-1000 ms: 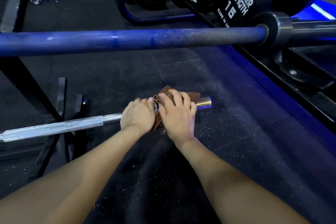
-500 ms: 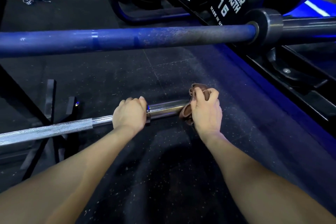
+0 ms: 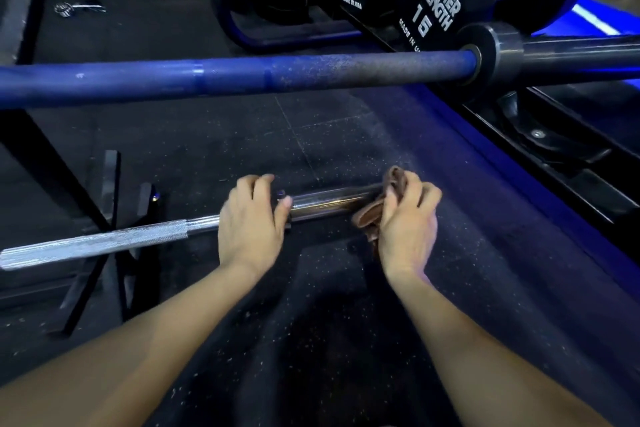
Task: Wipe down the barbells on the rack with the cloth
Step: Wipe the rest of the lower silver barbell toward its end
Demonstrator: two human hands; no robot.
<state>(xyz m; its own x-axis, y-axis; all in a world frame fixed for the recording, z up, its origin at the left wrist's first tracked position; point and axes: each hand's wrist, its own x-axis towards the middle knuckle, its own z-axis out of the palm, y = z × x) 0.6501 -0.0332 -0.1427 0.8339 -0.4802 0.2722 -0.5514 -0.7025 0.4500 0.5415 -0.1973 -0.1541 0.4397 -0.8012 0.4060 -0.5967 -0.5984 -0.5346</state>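
A silver barbell (image 3: 104, 246) lies across the lower rack, its polished sleeve (image 3: 329, 201) pointing right. My left hand (image 3: 251, 222) grips the bar at the collar where the sleeve begins. My right hand (image 3: 408, 218) holds a bunched brown cloth (image 3: 372, 215) wrapped over the sleeve's outer end, which it hides. Above and farther away, a blue barbell (image 3: 242, 78) with a dark sleeve (image 3: 571, 52) spans the whole view.
Black Hammer Strength dumbbells (image 3: 440, 0) marked 20 and 15 sit on a rack at the top right. Black rack legs (image 3: 104, 218) stand at the left. Speckled black rubber flooring (image 3: 311, 340) lies below. A small metal clip (image 3: 69, 8) lies on the floor, top left.
My right hand slid the cloth rightward along the sleeve from beside my left hand to the outer end, baring the polished sleeve. My left hand stayed at the collar.
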